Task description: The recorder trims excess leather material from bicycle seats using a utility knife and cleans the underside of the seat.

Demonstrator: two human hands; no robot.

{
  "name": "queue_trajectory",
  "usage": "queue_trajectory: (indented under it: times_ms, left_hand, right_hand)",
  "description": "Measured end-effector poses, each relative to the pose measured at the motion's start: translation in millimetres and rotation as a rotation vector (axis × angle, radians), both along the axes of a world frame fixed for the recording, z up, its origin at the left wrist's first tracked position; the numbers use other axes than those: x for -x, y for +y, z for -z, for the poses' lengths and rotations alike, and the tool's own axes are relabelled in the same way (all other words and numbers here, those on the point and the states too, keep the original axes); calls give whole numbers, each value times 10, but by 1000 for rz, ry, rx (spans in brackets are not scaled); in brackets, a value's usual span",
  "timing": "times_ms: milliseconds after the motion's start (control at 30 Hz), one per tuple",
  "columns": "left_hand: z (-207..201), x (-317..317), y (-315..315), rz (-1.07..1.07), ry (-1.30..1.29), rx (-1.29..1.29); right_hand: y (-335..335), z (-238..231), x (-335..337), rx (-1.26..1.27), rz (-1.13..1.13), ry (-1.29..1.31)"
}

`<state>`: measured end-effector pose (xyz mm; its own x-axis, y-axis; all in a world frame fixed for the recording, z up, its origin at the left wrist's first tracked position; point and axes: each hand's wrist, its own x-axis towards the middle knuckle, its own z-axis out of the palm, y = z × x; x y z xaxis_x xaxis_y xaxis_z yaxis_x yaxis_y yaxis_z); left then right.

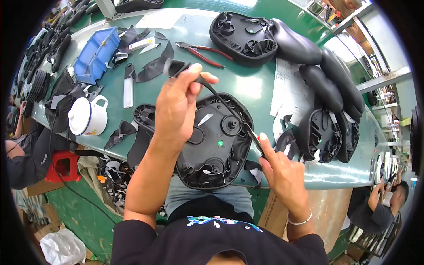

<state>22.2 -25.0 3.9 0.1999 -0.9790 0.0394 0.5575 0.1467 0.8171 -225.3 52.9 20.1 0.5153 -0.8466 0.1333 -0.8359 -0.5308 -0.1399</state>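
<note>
A black padded seat (205,148) lies underside up on the table edge in front of me. Its hard plastic base shows round mounts, a green dot and gathered cover edges. My left hand (179,99), raised over its far left part, is closed on a black strip of cover material (216,93). The strip runs taut down to the seat's right rim. My right hand (282,172) grips a slim knife (255,140) at that rim, its tip by the strip's lower end. A smaller black padded piece (145,115) lies left of the seat, partly behind my left forearm.
Red-handled pliers (205,54), a blue bin (96,55), a white enamel mug (88,115) and black scraps (154,66) lie around the green table (247,86). Finished-looking black seats (296,42) stand at far right, beside paper sheets (287,86). Other people sit at both sides.
</note>
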Motion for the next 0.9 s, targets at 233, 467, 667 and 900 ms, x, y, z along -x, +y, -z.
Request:
queue_trajectory:
  times_ms: [233, 467, 667, 900]
  left_hand:
    - [-106, 73, -77, 41, 315, 289]
    - [-185, 102, 141, -178, -1437, 420]
    - [44, 12, -219, -376, -1580, 507]
    - [10, -132, 99, 117, -445, -209]
  right_hand:
    - [139, -10, -215, -4, 138, 10]
    - [-37, -182, -246, -42, 206, 17]
    - [-115, -211, -292, -9, 175, 110]
    - [-311, -287, 17, -12, -1, 169]
